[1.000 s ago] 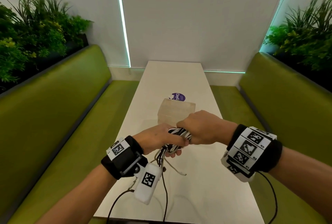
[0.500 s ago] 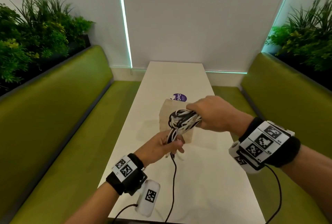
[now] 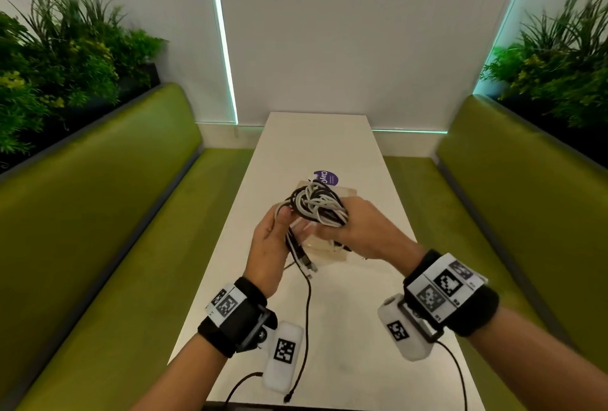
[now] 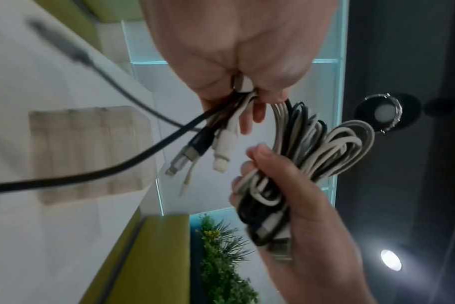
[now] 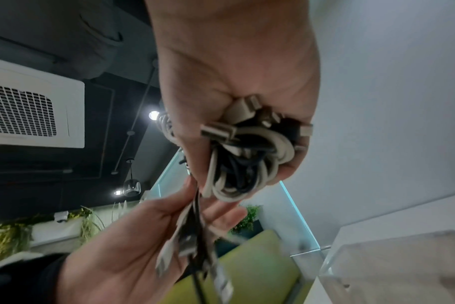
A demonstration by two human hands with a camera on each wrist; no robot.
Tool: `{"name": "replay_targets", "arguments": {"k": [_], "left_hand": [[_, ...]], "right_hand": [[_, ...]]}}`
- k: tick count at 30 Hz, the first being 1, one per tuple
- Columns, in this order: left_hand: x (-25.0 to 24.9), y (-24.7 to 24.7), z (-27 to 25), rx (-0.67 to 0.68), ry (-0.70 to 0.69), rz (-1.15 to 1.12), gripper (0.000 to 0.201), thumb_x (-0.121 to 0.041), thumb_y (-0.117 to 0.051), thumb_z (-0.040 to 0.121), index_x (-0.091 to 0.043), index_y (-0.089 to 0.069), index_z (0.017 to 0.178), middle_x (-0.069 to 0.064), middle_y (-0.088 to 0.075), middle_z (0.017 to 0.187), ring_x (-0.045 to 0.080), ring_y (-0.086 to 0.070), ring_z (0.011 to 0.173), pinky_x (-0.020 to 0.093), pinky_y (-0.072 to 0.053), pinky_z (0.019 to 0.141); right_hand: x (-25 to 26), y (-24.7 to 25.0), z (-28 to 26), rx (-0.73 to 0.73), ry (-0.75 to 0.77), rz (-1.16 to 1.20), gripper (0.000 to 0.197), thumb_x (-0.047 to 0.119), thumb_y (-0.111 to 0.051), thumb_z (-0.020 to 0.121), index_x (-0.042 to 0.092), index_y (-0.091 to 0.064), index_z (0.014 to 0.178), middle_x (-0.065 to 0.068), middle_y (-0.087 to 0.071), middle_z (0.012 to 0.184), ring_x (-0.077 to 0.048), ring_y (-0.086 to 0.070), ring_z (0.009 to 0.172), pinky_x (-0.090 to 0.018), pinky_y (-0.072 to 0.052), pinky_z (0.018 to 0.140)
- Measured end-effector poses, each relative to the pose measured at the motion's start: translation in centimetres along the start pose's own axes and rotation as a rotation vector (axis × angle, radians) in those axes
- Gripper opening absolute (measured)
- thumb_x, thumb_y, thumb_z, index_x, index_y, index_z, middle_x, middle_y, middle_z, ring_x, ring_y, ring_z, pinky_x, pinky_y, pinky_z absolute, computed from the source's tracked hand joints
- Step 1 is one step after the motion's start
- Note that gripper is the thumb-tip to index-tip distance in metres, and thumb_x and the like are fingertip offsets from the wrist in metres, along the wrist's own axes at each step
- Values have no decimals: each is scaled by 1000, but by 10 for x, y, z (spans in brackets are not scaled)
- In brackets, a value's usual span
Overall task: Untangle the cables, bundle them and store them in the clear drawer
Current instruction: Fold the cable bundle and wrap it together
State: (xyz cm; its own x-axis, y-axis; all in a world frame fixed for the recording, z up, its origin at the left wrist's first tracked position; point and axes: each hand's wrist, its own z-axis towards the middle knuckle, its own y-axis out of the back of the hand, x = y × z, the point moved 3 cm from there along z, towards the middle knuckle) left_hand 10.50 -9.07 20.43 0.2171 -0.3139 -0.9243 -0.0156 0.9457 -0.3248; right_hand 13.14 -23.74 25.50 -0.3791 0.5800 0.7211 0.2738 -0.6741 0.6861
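A coil of black and white cables (image 3: 319,208) is held above the table, and my right hand (image 3: 368,229) grips it round its right side. My left hand (image 3: 273,239) pinches several loose cable ends (image 3: 297,251) just left of the coil. The left wrist view shows those plug ends (image 4: 221,156) hanging from my left hand's fingers (image 4: 247,121), with the coil (image 4: 325,156) in my right hand (image 4: 312,216). One black cable (image 3: 307,312) trails down toward the table's near edge. The clear drawer (image 3: 332,254) stands on the table under both hands, partly hidden.
The long white table (image 3: 329,328) runs away from me between two green benches (image 3: 98,213) (image 3: 510,213). A purple round sticker (image 3: 325,178) lies just beyond the drawer. Plants (image 3: 49,65) line both bench backs.
Both hands have risen from low over the table's near part to above the drawer. The right hand lifted the coil first; the left hand then came up to it, holding the loose ends.
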Motion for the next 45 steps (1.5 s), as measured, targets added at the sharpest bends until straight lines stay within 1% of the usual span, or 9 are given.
{"name": "replay_targets", "arguments": {"k": [5,12,16,23,28,34,38,42,45], "left_hand": [[1,-4,-1,-107,138,-128,34,-30,-33,102,-16,-62,113,2,-74,102,14,-69,98,23,-55,73],[5,-10,-3,-168,280,-167,54,-48,-32,99,-10,-57,129,10,-70,114,18,-68,102,24,-57,68],[-2,-14,-5,-13,225,-176,74,-71,-23,83,-26,-48,136,2,-65,125,14,-63,113,27,-54,84],[7,-11,-4,167,203,4,109,-83,-60,59,-35,-20,149,-1,-53,139,11,-55,124,34,-48,100],[-6,-17,-1,18,181,59,77,-40,-86,61,-14,-53,126,9,-69,113,22,-67,104,29,-56,77],[-7,-19,2,-95,144,47,32,-23,-73,82,-9,-67,111,12,-73,101,26,-70,96,37,-57,75],[-12,-19,2,62,105,140,38,-25,-70,83,-11,-61,118,7,-71,106,14,-69,96,22,-54,73],[7,2,-4,306,207,290,91,-51,-82,64,-26,-37,139,-4,-45,144,12,-46,131,34,-43,104],[22,7,-20,412,350,396,81,-48,-81,66,-36,-36,133,-2,-51,139,11,-54,123,36,-42,107]], "right_hand": [[-3,-26,3,41,-50,177,38,42,-80,68,21,-69,98,0,-74,89,-13,-69,83,-34,-56,81],[-6,-40,-1,14,-153,310,17,20,-73,72,8,-69,83,-7,-68,69,-13,-59,59,-31,-48,57],[-5,-42,-5,-34,-160,374,16,21,-74,74,10,-70,85,-12,-71,75,-15,-64,62,-31,-51,60],[-4,-32,-5,47,-120,416,26,17,-79,73,6,-69,94,-18,-72,88,-29,-70,78,-42,-56,77],[-6,-38,4,-4,-154,256,29,18,-76,71,9,-68,97,-12,-72,88,-23,-70,78,-47,-57,77],[-2,-39,3,-5,-155,324,30,9,-73,75,10,-65,103,-15,-72,94,-31,-69,86,-50,-56,81],[-3,-31,-2,10,-133,396,22,9,-71,74,8,-67,96,-22,-70,91,-33,-67,75,-50,-55,74],[-3,-15,-5,-69,-98,445,13,4,-70,77,6,-69,90,-10,-69,77,-14,-64,69,-30,-53,66],[-5,-2,-2,-158,-133,480,17,5,-73,75,-1,-66,89,-10,-65,74,-16,-62,66,-32,-52,65]]}}
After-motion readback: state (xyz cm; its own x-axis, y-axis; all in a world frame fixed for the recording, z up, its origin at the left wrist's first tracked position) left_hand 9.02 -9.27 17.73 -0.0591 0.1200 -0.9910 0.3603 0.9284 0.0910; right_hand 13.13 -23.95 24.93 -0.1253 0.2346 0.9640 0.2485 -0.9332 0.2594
